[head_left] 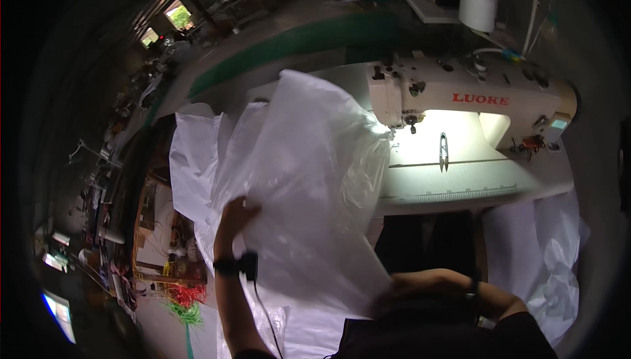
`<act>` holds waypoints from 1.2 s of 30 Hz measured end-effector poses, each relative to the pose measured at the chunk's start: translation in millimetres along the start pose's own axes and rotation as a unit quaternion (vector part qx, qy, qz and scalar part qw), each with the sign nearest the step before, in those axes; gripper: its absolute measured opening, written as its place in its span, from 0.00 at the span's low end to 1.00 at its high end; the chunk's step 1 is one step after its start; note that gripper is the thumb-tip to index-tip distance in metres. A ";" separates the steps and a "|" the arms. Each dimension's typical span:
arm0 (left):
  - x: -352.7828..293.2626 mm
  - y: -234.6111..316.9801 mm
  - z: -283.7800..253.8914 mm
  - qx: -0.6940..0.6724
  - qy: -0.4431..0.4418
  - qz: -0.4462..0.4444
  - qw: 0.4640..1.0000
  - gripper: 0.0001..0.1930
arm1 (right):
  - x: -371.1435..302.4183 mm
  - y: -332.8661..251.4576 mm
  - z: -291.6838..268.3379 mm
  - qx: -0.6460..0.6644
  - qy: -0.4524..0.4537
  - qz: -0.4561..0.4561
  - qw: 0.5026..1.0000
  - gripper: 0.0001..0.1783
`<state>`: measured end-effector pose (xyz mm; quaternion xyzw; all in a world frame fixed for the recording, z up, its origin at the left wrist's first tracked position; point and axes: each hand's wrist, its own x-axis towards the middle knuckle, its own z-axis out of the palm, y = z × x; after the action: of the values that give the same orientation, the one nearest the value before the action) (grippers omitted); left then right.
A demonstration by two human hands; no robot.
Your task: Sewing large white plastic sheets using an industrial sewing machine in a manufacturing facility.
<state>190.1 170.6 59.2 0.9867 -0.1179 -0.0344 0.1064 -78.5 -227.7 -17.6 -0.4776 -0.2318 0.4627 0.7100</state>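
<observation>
A large white plastic sheet (pixel 309 181), glossy and wrinkled, billows up in front of me, left of the needle end of a sewing machine (pixel 473 89). Against its left part lies my left hand (pixel 238 217), thumb and fingers apart. At the lower right, my right hand (pixel 417 285) closes on the sheet's near corner, which is drawn taut toward it; the fingertips are blurred. One edge of the sheet reaches the lit needle area. A small pair of thread snips (pixel 444 152) rests on the machine bed, to the right of the needle.
More white sheeting (pixel 194 162) hangs at the left, and another piece (pixel 542 260) drapes below the table's right end. A white thread cone (pixel 477 9) stands behind the machine. Red and green strands (pixel 186 300) lie low at the left. A cable hangs from my left wrist.
</observation>
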 end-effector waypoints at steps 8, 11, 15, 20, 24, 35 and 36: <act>-111.5 84.3 -41.3 0.099 0.222 0.018 0.970 0.19 | -45.1 13.0 12.1 -0.155 0.350 0.048 0.923 0.50; -49.8 170.5 -29.2 -0.119 0.239 0.251 0.930 0.18 | -2.2 12.4 -3.0 -0.253 0.385 0.104 0.881 0.37; 10.8 168.5 23.7 0.025 0.146 0.222 0.964 0.27 | -18.9 -11.6 30.8 -0.158 0.185 0.107 0.964 0.24; 25.0 81.7 76.4 0.099 0.121 0.118 0.981 0.32 | -102.0 36.1 28.2 -0.021 0.260 0.157 0.953 0.34; 1.4 113.7 61.9 0.024 0.128 0.180 0.975 0.32 | -72.6 19.6 29.2 -0.137 0.427 0.015 0.894 0.41; -140.3 251.2 97.1 -0.070 0.020 0.301 0.951 0.19 | -62.3 36.2 31.5 -0.002 0.364 0.110 0.925 0.20; -144.4 256.3 106.5 -0.073 0.019 0.304 0.950 0.19 | -62.6 18.8 35.3 -0.092 0.368 0.098 0.920 0.21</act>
<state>-17.6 -59.6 17.4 0.8940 -0.4074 0.0101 0.1863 -143.0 -264.1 -12.0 -0.6980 0.0524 0.2979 0.6490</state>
